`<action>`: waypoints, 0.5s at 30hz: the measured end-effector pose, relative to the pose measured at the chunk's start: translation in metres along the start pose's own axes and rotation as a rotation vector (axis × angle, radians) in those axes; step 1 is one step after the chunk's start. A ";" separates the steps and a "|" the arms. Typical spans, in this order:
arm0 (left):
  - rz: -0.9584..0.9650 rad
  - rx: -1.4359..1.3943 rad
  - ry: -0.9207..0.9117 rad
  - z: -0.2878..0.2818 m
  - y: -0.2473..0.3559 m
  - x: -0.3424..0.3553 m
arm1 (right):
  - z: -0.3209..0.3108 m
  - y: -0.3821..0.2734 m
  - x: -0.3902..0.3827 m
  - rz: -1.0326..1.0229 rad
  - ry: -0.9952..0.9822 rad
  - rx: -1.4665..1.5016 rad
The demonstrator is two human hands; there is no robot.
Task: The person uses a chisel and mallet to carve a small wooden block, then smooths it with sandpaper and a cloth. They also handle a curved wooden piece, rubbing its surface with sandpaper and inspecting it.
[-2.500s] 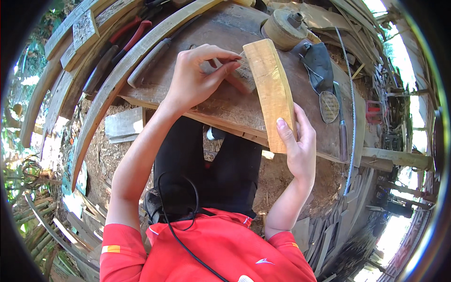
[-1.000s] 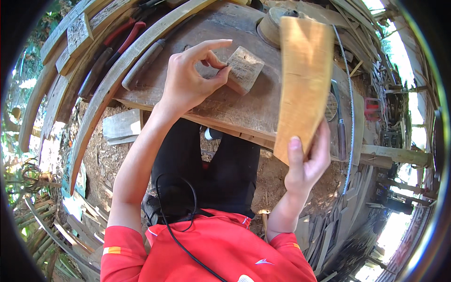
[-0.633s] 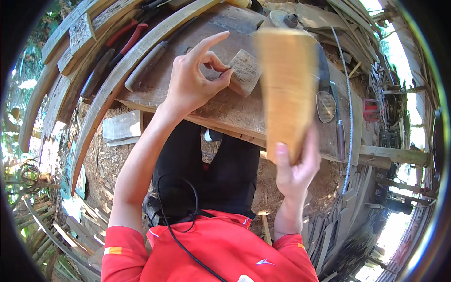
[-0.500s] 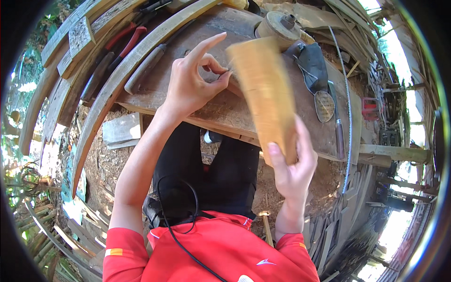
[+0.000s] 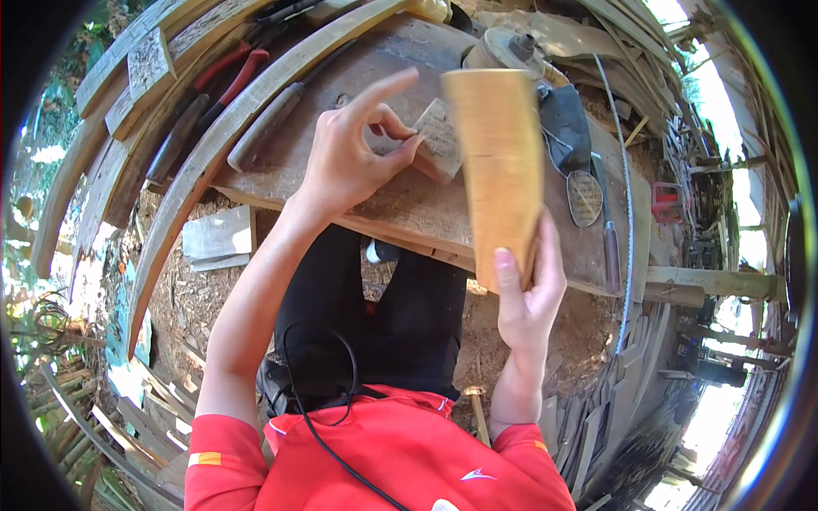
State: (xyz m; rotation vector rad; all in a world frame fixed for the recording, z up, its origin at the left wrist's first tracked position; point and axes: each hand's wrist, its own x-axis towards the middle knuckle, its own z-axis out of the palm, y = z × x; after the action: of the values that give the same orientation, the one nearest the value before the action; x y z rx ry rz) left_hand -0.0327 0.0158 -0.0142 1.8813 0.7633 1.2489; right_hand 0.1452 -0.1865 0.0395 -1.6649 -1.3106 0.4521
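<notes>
My right hand (image 5: 530,298) grips the lower end of a smooth yellow-brown wooden board (image 5: 498,162), thumb on its face. The board is held up over the workbench (image 5: 417,217), its upper part blurred by motion. To its left, my left hand (image 5: 354,153) is closed in a pinch, the thumb against a bent finger and the index finger stretched out. Whatever lies between those fingertips is too small to make out. A small wooden block (image 5: 439,140) shows on the bench just beyond the pinch, partly behind the board.
Curved timber strips (image 5: 204,170) and red-handled pliers (image 5: 230,89) lie to the left. A round wooden piece (image 5: 503,51), a dark cloth (image 5: 562,119), a knife-like tool (image 5: 612,255) and a thin blade (image 5: 629,221) are at the right. A stray block (image 5: 219,234) rests below the bench.
My right hand has turned the board more upright and shifted its top to the right, uncovering the small block. My left hand keeps its pinch almost unmoved.
</notes>
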 end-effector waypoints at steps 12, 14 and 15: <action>0.005 -0.021 -0.061 0.000 -0.005 0.004 | -0.009 0.013 0.023 0.074 -0.077 -0.073; -0.060 -0.057 -0.053 0.000 -0.006 0.003 | -0.009 0.011 0.024 0.086 -0.073 -0.070; -0.092 -0.075 -0.050 0.000 -0.007 0.003 | -0.007 0.007 0.024 0.087 -0.071 -0.108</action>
State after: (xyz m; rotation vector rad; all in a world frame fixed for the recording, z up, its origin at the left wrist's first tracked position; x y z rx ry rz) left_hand -0.0324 0.0220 -0.0182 1.7897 0.7573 1.1534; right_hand 0.1633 -0.1680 0.0428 -1.8157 -1.3377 0.5036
